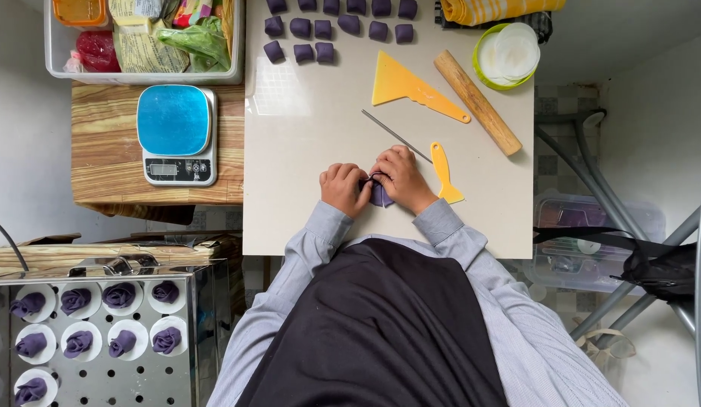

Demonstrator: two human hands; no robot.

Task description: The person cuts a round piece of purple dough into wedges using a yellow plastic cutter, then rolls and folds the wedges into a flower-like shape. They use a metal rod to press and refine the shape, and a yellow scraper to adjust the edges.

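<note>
Left hand [343, 187] curled almost into a fist, knuckles up, fingertips pinching the left edge of a small flattened piece of purple dough [381, 195]. Right hand [402, 176] likewise bent close, fingers bunched over the top of the same piece and gripping its upper right edge. Both hands touching each other at the fingertips, no open gap between them. Dough piece partly hidden under the fingers, only its lower part showing, resting on the pale beige square tabletop [320, 143] near the front edge, just ahead of the grey-sleeved wrists.

Just to the right of the right hand, a small yellow plastic spatula [444, 172], lying flat. A thin grey metal rod [396, 136] slanting away from behind the right hand. Farther back, a yellow triangular plastic scraper [411, 89] and, beside it, a wooden rolling pin [477, 102] set on a diagonal. A green-rimmed round bowl holding white paper discs [509, 54] near the far right corner. Rows of small purple dough lumps [335, 29] along the far edge, well apart from the hands.

To the left, on a lower wooden stand, a white kitchen scale with a blue top [176, 133], and behind it a clear plastic bin of packets [143, 39]. At lower left, a perforated metal steamer tray [94, 332] bearing shaped purple dough roses on white paper rounds.
</note>
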